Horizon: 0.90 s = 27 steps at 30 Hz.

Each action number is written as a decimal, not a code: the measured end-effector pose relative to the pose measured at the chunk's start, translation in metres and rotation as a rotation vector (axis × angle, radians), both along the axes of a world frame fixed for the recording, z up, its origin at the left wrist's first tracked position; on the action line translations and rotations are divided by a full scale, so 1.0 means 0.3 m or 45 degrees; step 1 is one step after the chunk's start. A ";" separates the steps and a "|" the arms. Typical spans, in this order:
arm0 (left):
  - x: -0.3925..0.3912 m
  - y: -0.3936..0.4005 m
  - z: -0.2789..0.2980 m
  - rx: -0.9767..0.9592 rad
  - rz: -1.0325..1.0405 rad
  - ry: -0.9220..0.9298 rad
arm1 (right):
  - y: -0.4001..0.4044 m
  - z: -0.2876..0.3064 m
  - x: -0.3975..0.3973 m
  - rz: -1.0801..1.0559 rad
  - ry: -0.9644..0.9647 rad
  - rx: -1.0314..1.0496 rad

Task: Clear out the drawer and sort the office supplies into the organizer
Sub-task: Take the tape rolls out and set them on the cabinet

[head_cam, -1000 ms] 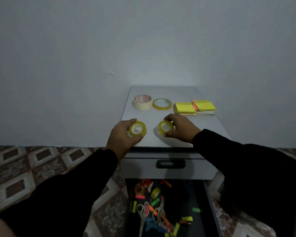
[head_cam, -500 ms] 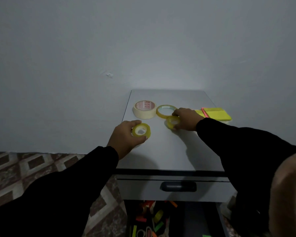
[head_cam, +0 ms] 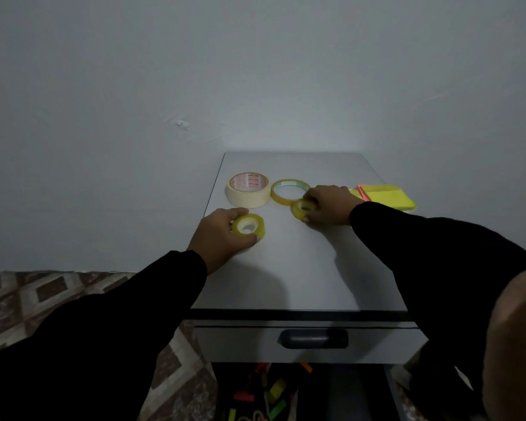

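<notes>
On the grey cabinet top [head_cam: 304, 268], my left hand [head_cam: 219, 235] grips a small yellow tape roll [head_cam: 249, 226] resting on the surface, just in front of a wide beige masking tape roll [head_cam: 248, 189]. My right hand [head_cam: 330, 205] holds a second small yellow tape roll [head_cam: 302, 208] against the top, touching the near edge of a thin clear-yellow tape ring [head_cam: 289, 191]. Yellow sticky note pads [head_cam: 387, 197] lie at the back right, partly hidden by my right hand. The open lower drawer [head_cam: 274, 393] holds colourful supplies.
The cabinet stands against a plain wall [head_cam: 255, 71]. A shut upper drawer with a dark handle [head_cam: 313, 338] sits below the top's front edge. Patterned floor tiles [head_cam: 43, 296] lie to the left. The front half of the cabinet top is bare.
Both hands have slid their small tape rolls away from the front edge toward the back; the right one now rests beside the thin tape ring. My head moved closer.
</notes>
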State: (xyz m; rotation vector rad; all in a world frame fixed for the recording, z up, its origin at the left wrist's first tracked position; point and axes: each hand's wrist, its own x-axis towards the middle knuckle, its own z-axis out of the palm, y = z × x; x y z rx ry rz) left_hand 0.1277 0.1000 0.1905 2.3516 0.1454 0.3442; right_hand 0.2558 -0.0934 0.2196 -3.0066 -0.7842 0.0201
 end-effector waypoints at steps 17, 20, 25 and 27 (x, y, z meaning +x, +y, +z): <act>0.233 -0.148 0.008 0.072 0.030 0.075 | -0.083 -0.011 -0.034 0.128 -0.096 0.318; 0.258 -0.151 -0.008 0.066 0.068 0.076 | -0.103 -0.019 -0.040 0.148 -0.121 0.367; 0.281 -0.156 -0.020 0.044 0.077 0.064 | -0.126 -0.026 -0.047 0.164 -0.129 0.392; 0.281 -0.162 -0.022 0.032 0.074 0.071 | -0.135 -0.032 -0.051 0.160 -0.134 0.393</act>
